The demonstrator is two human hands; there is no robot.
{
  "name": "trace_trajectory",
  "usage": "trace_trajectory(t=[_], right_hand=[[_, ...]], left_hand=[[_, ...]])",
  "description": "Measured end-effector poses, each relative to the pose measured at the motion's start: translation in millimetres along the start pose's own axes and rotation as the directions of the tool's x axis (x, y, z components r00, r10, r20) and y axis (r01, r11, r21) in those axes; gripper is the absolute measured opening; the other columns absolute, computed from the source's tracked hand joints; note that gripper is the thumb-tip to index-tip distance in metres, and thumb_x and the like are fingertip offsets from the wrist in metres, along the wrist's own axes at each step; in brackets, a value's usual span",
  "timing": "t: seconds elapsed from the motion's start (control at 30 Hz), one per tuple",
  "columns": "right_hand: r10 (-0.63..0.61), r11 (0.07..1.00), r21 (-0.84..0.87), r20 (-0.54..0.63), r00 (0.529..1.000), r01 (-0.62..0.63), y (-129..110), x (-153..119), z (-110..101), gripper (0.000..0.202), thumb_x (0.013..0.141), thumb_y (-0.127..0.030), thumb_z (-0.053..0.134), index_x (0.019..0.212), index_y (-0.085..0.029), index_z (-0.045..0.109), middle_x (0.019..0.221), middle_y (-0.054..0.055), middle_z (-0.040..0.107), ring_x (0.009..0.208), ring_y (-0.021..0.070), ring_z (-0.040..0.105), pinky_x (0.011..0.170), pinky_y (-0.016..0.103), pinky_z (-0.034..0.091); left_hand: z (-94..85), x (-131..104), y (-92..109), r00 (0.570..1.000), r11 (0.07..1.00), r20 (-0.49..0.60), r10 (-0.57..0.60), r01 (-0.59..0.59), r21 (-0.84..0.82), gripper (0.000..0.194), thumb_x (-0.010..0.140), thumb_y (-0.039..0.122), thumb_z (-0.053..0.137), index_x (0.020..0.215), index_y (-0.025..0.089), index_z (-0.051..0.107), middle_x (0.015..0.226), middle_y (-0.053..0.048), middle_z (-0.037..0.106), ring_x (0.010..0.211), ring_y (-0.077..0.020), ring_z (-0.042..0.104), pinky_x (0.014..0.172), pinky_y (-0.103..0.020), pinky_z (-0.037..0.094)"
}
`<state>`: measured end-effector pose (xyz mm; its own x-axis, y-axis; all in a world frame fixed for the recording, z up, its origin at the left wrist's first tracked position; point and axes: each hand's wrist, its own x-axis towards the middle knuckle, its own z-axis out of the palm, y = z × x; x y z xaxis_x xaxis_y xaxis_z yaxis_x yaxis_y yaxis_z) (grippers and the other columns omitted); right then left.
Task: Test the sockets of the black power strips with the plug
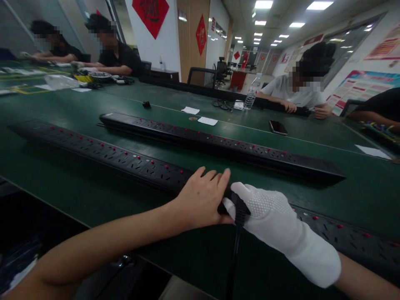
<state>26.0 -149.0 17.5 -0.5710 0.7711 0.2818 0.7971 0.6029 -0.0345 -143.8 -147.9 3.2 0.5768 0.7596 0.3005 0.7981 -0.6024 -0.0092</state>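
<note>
My left hand (pixel 203 198), bare, lies over a long black power strip (pixel 125 160) with red buttons, its fingers wrapped across the strip's top. Right beside it my right hand (pixel 268 208), in a white dotted glove, is closed on a black plug (pixel 240 206) at the strip's middle. From the plug a black cable (pixel 233 262) hangs down toward me over the table's near edge. The strip continues to the right beyond the glove. The spot where plug and strip meet is partly hidden by my fingers. Farther back, a second black power strip (pixel 212 143) lies diagonally.
The green table (pixel 71 187) also bears paper slips (pixel 208 121), a phone (pixel 278 127), a water bottle (pixel 251 92) and a small black part (pixel 146 104). Across it sit two people at the left and one at the right; another person's arm shows at the right edge.
</note>
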Motion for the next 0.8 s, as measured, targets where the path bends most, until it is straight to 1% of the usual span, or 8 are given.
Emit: trace_trajectory(t=[0.07,0.13,0.27,0.37,0.53,0.67,0.73,0.8], right_hand=[[0.023,0.98,0.198,0.027,0.999,-0.028,1.5,2.7,-6.5,0.022,0.086,-0.038,0.04,0.083,-0.02,0.053,0.069,0.0,0.057,0.058,0.0119,0.053,0.056,0.022,0.04],[0.105,0.891,0.442,0.013,0.994,-0.1,5.4,5.3,-13.3,0.025,0.088,-0.039,0.036,0.08,-0.02,0.051,0.069,-0.001,0.055,0.06,0.0113,0.052,0.056,0.021,0.041],[0.308,0.721,0.658,-0.024,0.951,-0.217,17.0,9.3,-19.8,0.032,0.089,-0.042,0.033,0.075,-0.02,0.051,0.068,-0.001,0.052,0.059,0.0115,0.05,0.054,0.022,0.043],[0.264,0.685,0.697,0.034,0.964,-0.212,18.1,12.7,-18.6,0.032,0.087,-0.045,0.038,0.079,-0.019,0.054,0.072,0.0,0.056,0.065,0.0126,0.053,0.061,0.025,0.045],[0.144,0.748,0.652,0.02,0.989,-0.122,-5.8,28.7,-16.7,0.034,0.085,-0.047,0.039,0.076,-0.018,0.056,0.075,0.001,0.06,0.07,0.0143,0.057,0.066,0.026,0.045],[-0.003,0.949,0.316,-0.061,0.998,0.022,-17.6,46.3,-6.7,0.034,0.084,-0.041,0.04,0.062,-0.018,0.052,0.056,-0.001,0.053,0.053,0.0113,0.05,0.055,0.023,0.036],[-0.025,0.983,0.178,-0.108,0.994,0.044,-14.7,51.7,1.1,0.032,0.083,-0.039,0.041,0.061,-0.018,0.053,0.053,-0.001,0.052,0.05,0.0108,0.048,0.054,0.023,0.033],[-0.021,0.989,0.143,-0.12,0.993,0.038,-10.8,52.9,7.7,0.033,0.084,-0.038,0.039,0.063,-0.018,0.054,0.054,0.0,0.054,0.051,0.011,0.049,0.055,0.023,0.032]], left_hand=[[-2.9,1.3,-2.9,0.996,0.998,0.059,-0.066,0.064,0.024,0.078,0.067,0.073,0.045,0.107,0.007,0.051,0.098,-0.016,0.061,0.094,-0.0318,0.057,0.085,-0.046,0.037],[-7.7,3.2,-9.9,0.991,0.999,0.125,-0.054,0.053,0.014,0.073,0.064,0.076,0.045,0.094,0.01,0.054,0.09,-0.013,0.062,0.086,-0.0305,0.059,0.079,-0.043,0.04],[-22.0,7.2,-37.7,0.951,0.981,0.27,0.149,-0.106,-0.165,0.063,0.066,0.069,0.052,0.104,0.019,0.053,0.098,-0.006,0.063,0.086,-0.024,0.061,0.072,-0.032,0.043],[-28.5,9.1,-57.9,0.916,0.957,0.349,0.198,-0.104,-0.271,0.065,0.064,0.067,0.056,0.113,0.024,0.05,0.102,-0.003,0.063,0.087,-0.0216,0.061,0.071,-0.029,0.042],[-24.8,11.8,-67.9,0.907,0.937,0.359,0.221,-0.096,-0.336,0.074,0.058,0.071,0.058,0.114,0.023,0.051,0.101,-0.004,0.064,0.084,-0.0216,0.061,0.067,-0.026,0.042],[-19.1,14.7,-68.0,0.91,0.953,0.37,0.184,-0.073,-0.294,0.078,0.052,0.078,0.054,0.107,0.022,0.056,0.095,-0.006,0.066,0.081,-0.0239,0.063,0.065,-0.028,0.043],[-16.6,16.2,-68.8,0.91,0.961,0.382,0.159,-0.055,-0.269,0.081,0.049,0.081,0.052,0.103,0.021,0.058,0.092,-0.007,0.067,0.079,-0.025,0.063,0.064,-0.028,0.044],[-14.3,17.2,-70.0,0.913,0.962,0.376,0.159,-0.058,-0.265,0.083,0.047,0.083,0.051,0.102,0.02,0.058,0.092,-0.008,0.067,0.079,-0.0255,0.063,0.063,-0.029,0.044]])
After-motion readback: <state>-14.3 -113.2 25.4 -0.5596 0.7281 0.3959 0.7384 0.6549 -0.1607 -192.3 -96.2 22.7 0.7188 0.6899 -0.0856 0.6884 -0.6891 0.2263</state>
